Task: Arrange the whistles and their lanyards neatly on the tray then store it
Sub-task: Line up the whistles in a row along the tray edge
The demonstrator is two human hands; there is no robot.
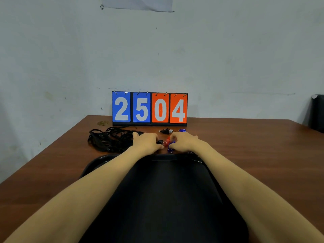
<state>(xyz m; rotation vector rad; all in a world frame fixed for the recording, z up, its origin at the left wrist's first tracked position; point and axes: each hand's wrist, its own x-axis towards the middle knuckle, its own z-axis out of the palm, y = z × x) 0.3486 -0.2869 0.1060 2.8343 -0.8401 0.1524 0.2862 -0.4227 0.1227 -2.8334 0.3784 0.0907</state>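
A large black tray (168,199) lies on the brown table in front of me, between my forearms. Just past its far rim, my left hand (146,142) curls around a black whistle (159,142). My right hand (183,142) grips a blue whistle (171,146) with a metal ring hanging below it. A red whistle (168,140) sits between the two hands, touching the right fingertips. A tangle of black lanyards (110,139) lies left of my left hand. Farther back rest another black whistle (164,131) and another blue whistle (182,130).
A flip scoreboard (149,108) reading 2504 stands at the table's far edge against the wall. A small gold disc (102,123) lies left of it. A black cylinder-like object (317,113) stands at the far right.
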